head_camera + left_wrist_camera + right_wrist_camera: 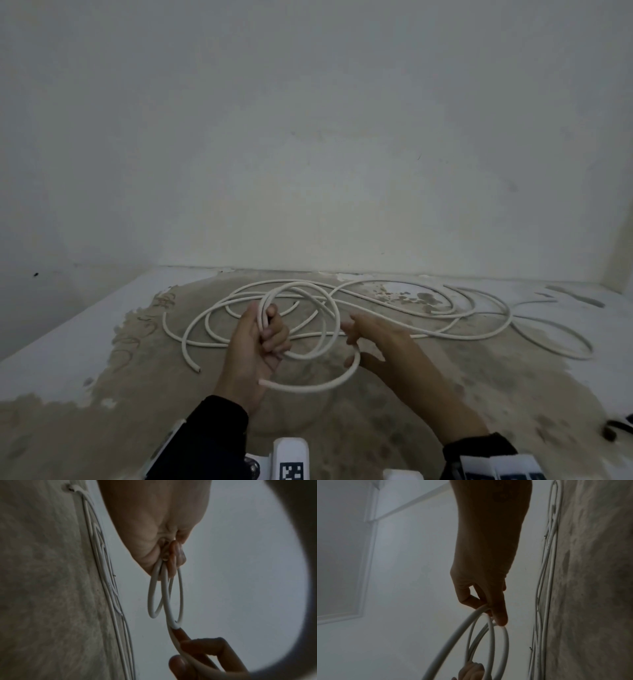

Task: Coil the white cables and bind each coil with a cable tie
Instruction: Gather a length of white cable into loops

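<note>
I observe my left hand (255, 346) raised above the floor (445, 394), its fingers curled round a few gathered turns of the white cable (310, 385). In the left wrist view the loops (164, 595) hang out of that fist, pinched between palm and fingertips (177, 553). The held coil stands roughly on edge in the head view, with its plane facing me, and its widest turn sweeps low from the left wrist across to my right hand (380, 346).

The right hand is mostly spread, fingers extended. The outer strand passes between thumb (467, 599) and forefinger in the right wrist view, held in a light pinch rather than a full grasp.

The rest of the cable lies loose on the floor beyond both hands, in wide overlapping loops whose long axis runs left to right, parallel to the wall (308, 137). One cut end (197, 369) rests on the floor at the near left, pointing toward me and to my right.
</note>
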